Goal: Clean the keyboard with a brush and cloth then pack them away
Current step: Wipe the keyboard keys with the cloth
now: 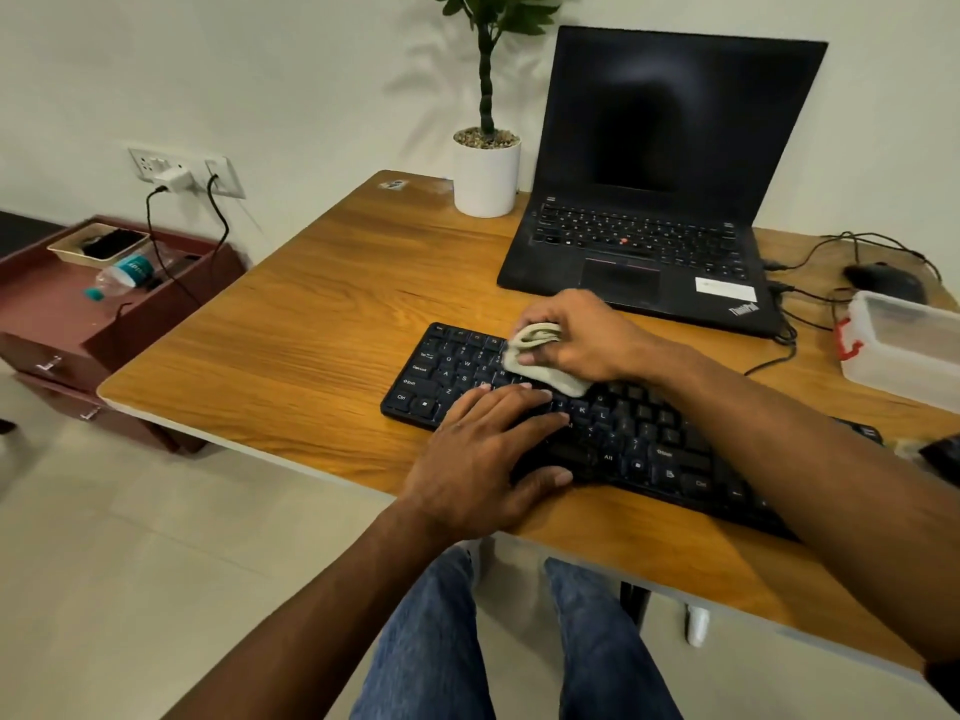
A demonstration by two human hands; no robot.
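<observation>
Black flat plastic keyboard [613, 428] on wooden desk [311, 324], in front of black open laptop [654, 200]. Right hand [582, 337] fingers curled, gripping bunched beige cloth [540, 356] against upper-left keys. Left hand [488, 454] flat, fingers straight, pressing keyboard's near edge. Clear plastic box with red latch [904, 345] at right. No brush visible.

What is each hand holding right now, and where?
Right hand grips the bunched cloth around its upper fold, on the keyboard. Left hand holds nothing; it rests flat on the keys.
</observation>
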